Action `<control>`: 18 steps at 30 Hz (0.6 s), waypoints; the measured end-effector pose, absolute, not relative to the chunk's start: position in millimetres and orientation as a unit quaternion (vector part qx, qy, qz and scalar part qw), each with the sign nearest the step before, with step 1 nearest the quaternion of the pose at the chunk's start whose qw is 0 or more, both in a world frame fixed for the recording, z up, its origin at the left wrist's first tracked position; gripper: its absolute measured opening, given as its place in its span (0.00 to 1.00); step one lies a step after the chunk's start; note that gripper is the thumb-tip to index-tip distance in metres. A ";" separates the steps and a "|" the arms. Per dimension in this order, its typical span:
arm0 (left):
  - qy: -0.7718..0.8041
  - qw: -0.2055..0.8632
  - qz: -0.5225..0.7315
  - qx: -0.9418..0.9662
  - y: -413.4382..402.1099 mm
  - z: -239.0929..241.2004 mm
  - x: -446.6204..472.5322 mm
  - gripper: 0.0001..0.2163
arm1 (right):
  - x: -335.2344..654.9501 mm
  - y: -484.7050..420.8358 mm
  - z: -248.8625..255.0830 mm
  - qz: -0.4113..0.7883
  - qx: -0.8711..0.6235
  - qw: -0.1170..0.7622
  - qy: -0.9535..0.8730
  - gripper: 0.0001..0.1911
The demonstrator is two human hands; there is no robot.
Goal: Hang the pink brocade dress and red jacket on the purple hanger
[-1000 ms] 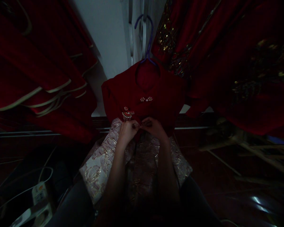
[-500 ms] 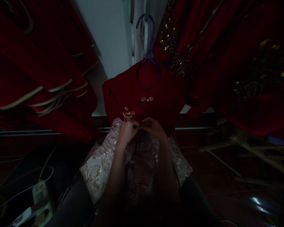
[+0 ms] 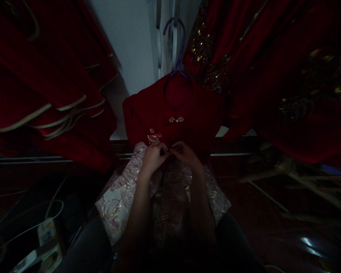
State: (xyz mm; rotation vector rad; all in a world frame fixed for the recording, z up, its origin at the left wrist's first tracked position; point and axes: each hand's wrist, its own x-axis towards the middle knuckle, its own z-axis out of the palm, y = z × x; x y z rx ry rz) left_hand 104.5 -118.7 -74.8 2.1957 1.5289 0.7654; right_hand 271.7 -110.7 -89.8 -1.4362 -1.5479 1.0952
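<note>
A red jacket (image 3: pixel 147 98) hangs on a purple hanger (image 3: pixel 182 45), its lower front turned toward me. Across its chest sits a pearly beaded clasp (image 3: pixel 176 120); a fan-shaped beaded ornament (image 3: pixel 154 137) with a fringe lies lower on the left. My left hand (image 3: pixel 154 156) and my right hand (image 3: pixel 185 153) meet at the lower front, thumbs and fingertips pinched close together. Something small glints at the left fingertips, perhaps another clasp, but darkness and the fingers mostly hide it. Under my forearms, pinkish-white brocade with gold pattern (image 3: pixel 116 204) spreads over my lap.
Red garments with pale trim (image 3: pixel 45 87) hang at left. Others with gold sequins (image 3: pixel 200 47) hang at right. A power strip (image 3: pixel 47 233) with cables lies at lower left. A wooden frame (image 3: pixel 287 170) stands on the floor at right.
My fingers have shifted slightly: the left thumb and forefinger now form a wider loop, showing a small glint. The jacket hangs in the same place.
</note>
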 end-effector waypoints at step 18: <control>0.532 0.174 0.237 0.794 -119.8 -77.7 105.9 0.03 | 276.9 -110.0 -98.5 0.413 -0.570 0.332 -0.628 0.08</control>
